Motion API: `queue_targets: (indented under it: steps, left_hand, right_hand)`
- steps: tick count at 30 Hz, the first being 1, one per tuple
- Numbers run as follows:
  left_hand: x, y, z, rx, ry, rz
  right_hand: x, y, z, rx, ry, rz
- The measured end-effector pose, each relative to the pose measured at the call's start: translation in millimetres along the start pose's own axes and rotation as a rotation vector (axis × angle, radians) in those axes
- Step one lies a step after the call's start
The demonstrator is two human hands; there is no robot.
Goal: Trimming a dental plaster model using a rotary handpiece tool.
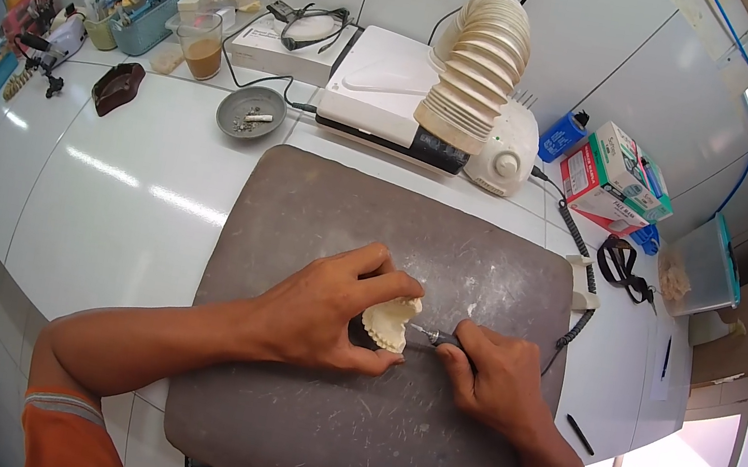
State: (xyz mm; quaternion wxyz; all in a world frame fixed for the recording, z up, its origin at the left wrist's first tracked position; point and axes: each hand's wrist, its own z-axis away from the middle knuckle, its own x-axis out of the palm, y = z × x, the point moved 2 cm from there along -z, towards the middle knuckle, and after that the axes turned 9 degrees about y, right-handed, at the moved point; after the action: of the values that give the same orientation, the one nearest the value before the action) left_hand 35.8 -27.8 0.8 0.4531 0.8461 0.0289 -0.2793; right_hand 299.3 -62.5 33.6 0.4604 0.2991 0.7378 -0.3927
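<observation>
My left hand (345, 305) grips a cream dental cast (389, 323) between thumb and fingers, its row of teeth facing down and toward me. My right hand (500, 376) is wrapped round a dark rotary handpiece (444, 340). The handpiece's thin metal tip points left and reaches the cast's right edge; whether it touches cannot be made out. Both hands are over a scratched grey-brown padded board (322, 440). A coiled black cord (579, 235) runs down the board's right side toward my right hand.
Behind the board stand a white bench unit (374, 77) with a ribbed suction hose (479, 64) and a dial control box (509, 152). A grey ashtray (234, 118) and a glass of brown drink (201, 50) are back left. Glove boxes (613, 178) and dark goggles (621, 265) lie right.
</observation>
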Motion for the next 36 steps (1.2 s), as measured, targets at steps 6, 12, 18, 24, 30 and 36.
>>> queue_targets:
  steps: [6, 12, 18, 24, 30, 36]
  left_hand:
    - [-0.7, 2.4, 0.4, 0.004, -0.014, -0.029]
    - [6.5, -3.3, 0.5, -0.001, -0.002, -0.027]
    - [2.5, 6.8, 3.2, -0.025, 0.014, -0.023]
    - [4.6, 9.2, 3.5, -0.064, 0.030, 0.032]
    - [3.8, 9.1, 0.2, -0.053, 0.029, 0.047]
    - [1.4, 11.5, -1.3, -0.073, 0.018, 0.117]
  right_hand:
    - [-1.4, -1.0, -1.4, -0.001, -0.013, -0.012]
    - [-3.1, 4.2, -1.0, 0.020, -0.005, -0.067]
    - [-3.0, 10.4, -4.1, 0.098, -0.004, -0.146]
    - [-2.8, 9.4, -2.0, 0.026, 0.007, -0.129]
    - [-1.5, 6.5, -2.7, -0.008, 0.023, -0.094]
    - [0.2, 5.6, -1.3, -0.042, 0.027, -0.046]
